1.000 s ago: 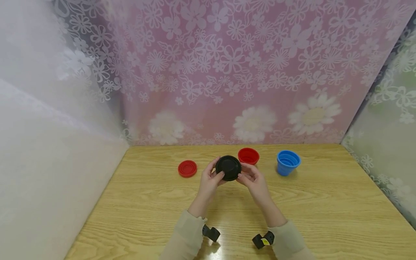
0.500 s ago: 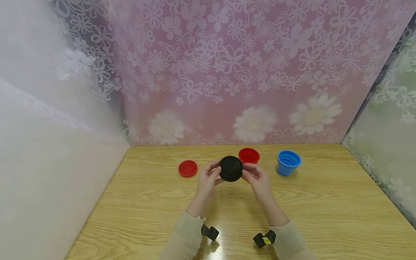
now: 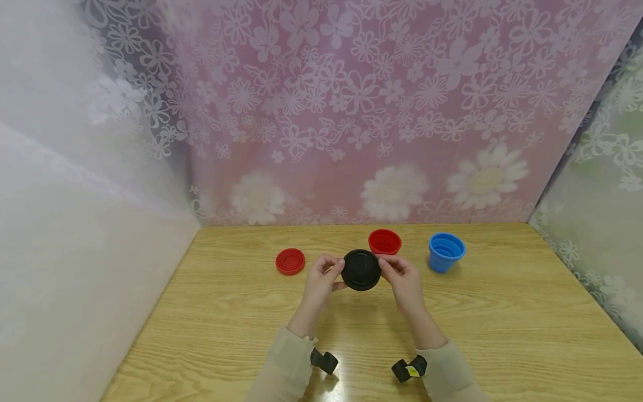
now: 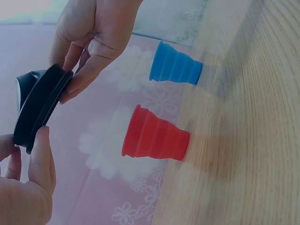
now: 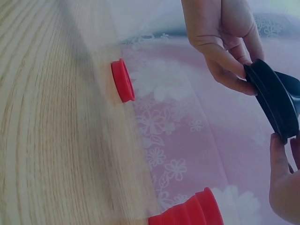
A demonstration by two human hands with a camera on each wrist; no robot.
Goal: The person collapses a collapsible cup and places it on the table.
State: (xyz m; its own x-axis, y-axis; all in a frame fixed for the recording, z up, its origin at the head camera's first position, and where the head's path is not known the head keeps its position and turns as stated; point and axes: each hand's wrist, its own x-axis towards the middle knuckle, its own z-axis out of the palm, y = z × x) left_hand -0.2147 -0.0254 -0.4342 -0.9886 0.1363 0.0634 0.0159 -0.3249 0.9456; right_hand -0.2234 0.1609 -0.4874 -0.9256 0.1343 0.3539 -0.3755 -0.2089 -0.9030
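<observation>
A round black collapsible cup (image 3: 361, 270), pressed nearly flat, is held above the table between both hands. My left hand (image 3: 317, 280) pinches its left edge with thumb and fingers. At the opposite edge my right hand (image 3: 403, 282) grips it the same way. In the left wrist view the black cup (image 4: 40, 105) appears edge-on, and part of it bulges out on the side away from the table. Behind the hands an expanded red collapsible cup (image 3: 384, 240) stands upright. To its right is an expanded blue collapsible cup (image 3: 446, 252), also upright.
A flattened red collapsible cup (image 3: 290, 261) lies on the wooden table (image 3: 226, 324), left of the hands. Floral curtains (image 3: 321, 111) enclose the back and sides. A small black wrist camera (image 3: 326, 362) sits on each sleeve.
The black cup has shifted a little to the right and toward the person. My left hand's thumb has moved from its face to its edge. The other cups stay put.
</observation>
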